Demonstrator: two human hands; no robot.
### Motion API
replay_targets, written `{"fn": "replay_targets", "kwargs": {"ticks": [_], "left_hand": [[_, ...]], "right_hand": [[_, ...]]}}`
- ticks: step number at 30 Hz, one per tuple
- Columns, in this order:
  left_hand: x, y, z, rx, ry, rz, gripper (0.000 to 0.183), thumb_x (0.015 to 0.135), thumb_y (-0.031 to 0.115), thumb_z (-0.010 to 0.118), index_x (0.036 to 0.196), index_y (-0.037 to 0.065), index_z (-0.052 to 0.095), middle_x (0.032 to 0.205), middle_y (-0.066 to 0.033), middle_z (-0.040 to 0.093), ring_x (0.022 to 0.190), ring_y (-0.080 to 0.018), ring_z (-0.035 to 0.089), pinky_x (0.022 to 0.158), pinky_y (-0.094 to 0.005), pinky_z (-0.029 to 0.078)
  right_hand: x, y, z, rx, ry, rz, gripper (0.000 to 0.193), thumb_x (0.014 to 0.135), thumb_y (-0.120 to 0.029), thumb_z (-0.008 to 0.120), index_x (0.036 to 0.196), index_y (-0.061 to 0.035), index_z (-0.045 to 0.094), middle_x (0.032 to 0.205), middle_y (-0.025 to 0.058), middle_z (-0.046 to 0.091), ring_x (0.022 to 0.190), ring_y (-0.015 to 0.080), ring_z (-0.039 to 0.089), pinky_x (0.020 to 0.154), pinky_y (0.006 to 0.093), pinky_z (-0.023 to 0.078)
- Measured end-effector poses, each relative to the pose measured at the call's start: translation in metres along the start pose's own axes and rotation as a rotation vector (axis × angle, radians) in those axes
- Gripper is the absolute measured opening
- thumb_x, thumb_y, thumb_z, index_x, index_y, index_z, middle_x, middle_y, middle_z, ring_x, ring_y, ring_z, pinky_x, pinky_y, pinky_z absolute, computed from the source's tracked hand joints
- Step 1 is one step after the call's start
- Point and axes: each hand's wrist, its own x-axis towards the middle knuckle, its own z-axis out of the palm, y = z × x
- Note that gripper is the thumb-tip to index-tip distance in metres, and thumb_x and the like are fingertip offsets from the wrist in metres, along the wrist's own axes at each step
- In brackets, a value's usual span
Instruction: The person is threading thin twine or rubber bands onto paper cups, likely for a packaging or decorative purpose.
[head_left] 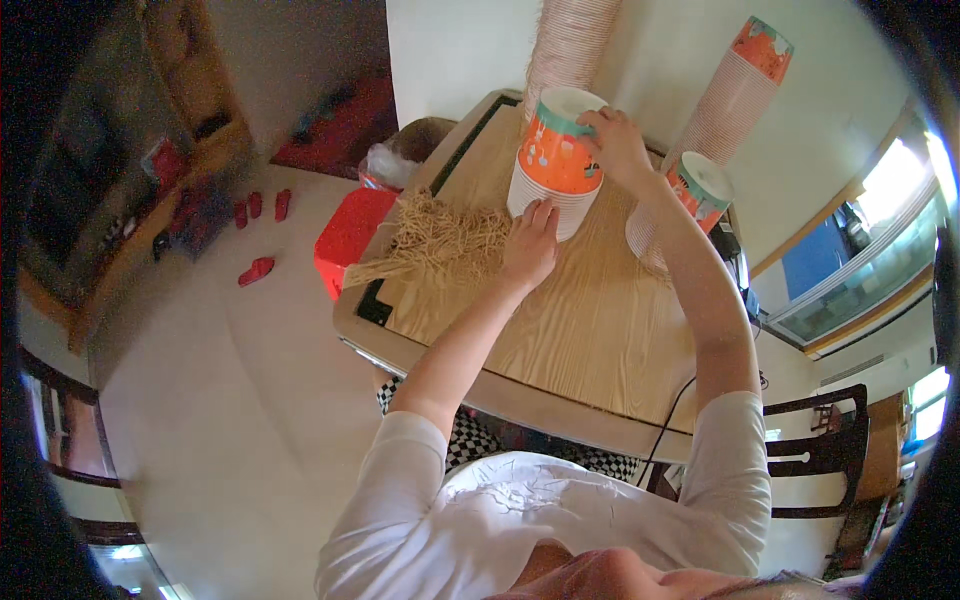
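In front of me on the wooden table [560, 330] stands a short stack of upside-down paper buckets [560, 158], orange with a teal band and pale rims below. My right hand [620, 150] grips the upper right side of this stack, with its fingers over the top edge. Lower down, my left hand [530, 247] is closed against the front of the stacked rims, its fingertips resting on them. Beside the left hand lies a loose heap of tan twine-like strands [440, 238].
Behind rises a tall stack of pale rims [572, 45]. At the right are another tall bucket stack [715, 105] and a shorter stack [700, 190]. A red container [350, 235] stands by the table's left edge. A black cable [665, 425] hangs over the front edge; a dark chair [820, 455] is at the right.
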Motion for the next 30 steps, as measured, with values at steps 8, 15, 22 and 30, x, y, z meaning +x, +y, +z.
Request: {"fn": "replay_targets", "kwargs": {"ticks": [8,15,22,30], "left_hand": [[0.019,-0.016,0.020,0.254,-0.225,0.057,0.042,0.082,0.011,0.043,0.122,-0.002,0.045,0.128,-0.0145,0.040,0.124,-0.0294,0.036,0.098,-0.0461,0.034],[0.035,-0.010,0.008,0.241,-0.388,0.027,0.040,0.082,0.009,0.043,0.121,-0.001,0.046,0.128,-0.0157,0.041,0.124,-0.0314,0.037,0.098,-0.0472,0.034],[0.043,0.000,0.003,0.211,-0.311,0.053,0.039,0.076,0.009,0.054,0.113,0.000,0.051,0.129,-0.0182,0.041,0.123,-0.0320,0.038,0.093,-0.0475,0.039],[0.040,-0.004,0.000,0.190,-0.426,0.005,0.040,0.074,0.007,0.054,0.113,0.000,0.051,0.129,-0.0170,0.038,0.123,-0.0319,0.036,0.091,-0.0461,0.042]], "right_hand": [[0.007,0.007,0.006,0.228,0.008,-0.007,0.016,0.077,-0.005,0.060,0.091,-0.0067,0.053,0.089,0.0132,0.056,0.085,0.0320,0.054,0.077,0.0414,0.044],[0.068,0.019,-0.082,0.453,0.287,0.212,0.013,0.082,-0.005,0.056,0.095,-0.0050,0.057,0.086,0.0040,0.059,0.081,0.0124,0.054,0.072,0.0291,0.045],[0.035,0.042,0.001,-0.094,0.120,-0.202,0.023,0.078,-0.020,0.063,0.099,-0.0096,0.059,0.095,0.0106,0.060,0.086,0.0254,0.056,0.080,0.0345,0.046],[0.029,0.013,-0.015,0.356,-0.124,0.127,0.017,0.077,-0.017,0.062,0.072,-0.0051,0.051,0.075,0.0093,0.059,0.066,0.0259,0.056,0.068,0.0381,0.049]]}}
